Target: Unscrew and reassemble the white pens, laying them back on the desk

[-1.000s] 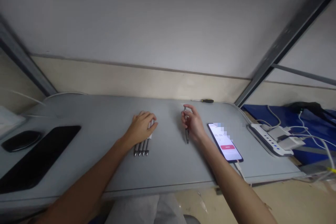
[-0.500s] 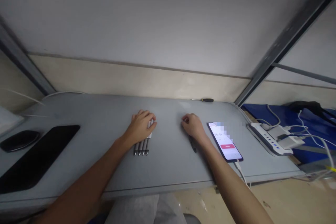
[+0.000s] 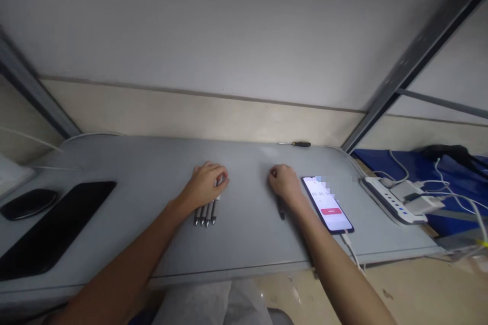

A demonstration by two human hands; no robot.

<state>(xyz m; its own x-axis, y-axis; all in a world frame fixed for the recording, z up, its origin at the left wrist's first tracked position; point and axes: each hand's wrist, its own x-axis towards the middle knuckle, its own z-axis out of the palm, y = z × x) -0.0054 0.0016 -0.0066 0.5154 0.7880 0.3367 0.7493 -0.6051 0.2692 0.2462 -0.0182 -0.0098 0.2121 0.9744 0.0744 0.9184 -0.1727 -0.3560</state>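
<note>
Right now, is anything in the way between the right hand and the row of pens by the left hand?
Nothing visible stands on the table between the right hand and the four pens. At the pens themselves, the left hand covers much of their far ends; their near ends show uncovered.

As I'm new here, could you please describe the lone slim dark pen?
On the grey desk, find the lit dark-edged smartphone. Left of it, the bare right hand partly covers the pen: alone, unlike four grey pens at the left hand.

Pens (image 3: 208, 213) on desk (image 3: 244, 238), phone (image 3: 335, 219) right, screwdriver (image 3: 302, 144) behind (by the wall (image 3: 206, 114))
</note>
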